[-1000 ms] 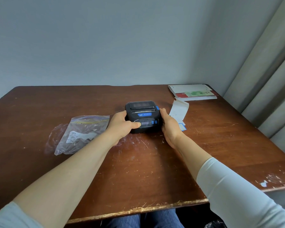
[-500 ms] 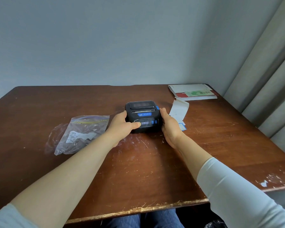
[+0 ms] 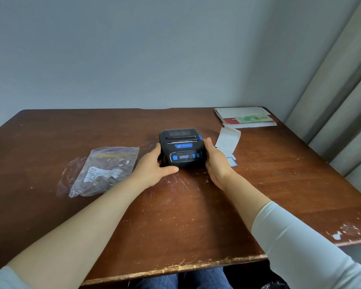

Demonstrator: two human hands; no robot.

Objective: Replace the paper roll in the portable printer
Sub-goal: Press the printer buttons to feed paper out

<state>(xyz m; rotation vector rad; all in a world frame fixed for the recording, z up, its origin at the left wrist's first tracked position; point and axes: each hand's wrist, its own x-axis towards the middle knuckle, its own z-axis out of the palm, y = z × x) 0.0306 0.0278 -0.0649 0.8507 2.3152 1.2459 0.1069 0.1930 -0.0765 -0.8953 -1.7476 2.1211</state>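
A small black portable printer (image 3: 181,147) with blue buttons and a lit display sits on the brown wooden table (image 3: 175,215), lid closed. My left hand (image 3: 154,166) cups its left side, thumb lying along the front bottom edge. My right hand (image 3: 216,161) presses flat against its right side. A strip of white label paper (image 3: 227,140) lies on the table just right of the printer, partly behind my right hand. No paper roll is visible.
A clear zip bag (image 3: 104,170) with a white label lies left of the printer. A stack of papers and booklets (image 3: 246,117) sits at the far right corner. A grey curtain (image 3: 342,90) hangs beyond the table's right edge.
My left thumb has slid off the printer's front panel down to its bottom front edge, uncovering the display and left button. The printer and right hand have stayed in place.
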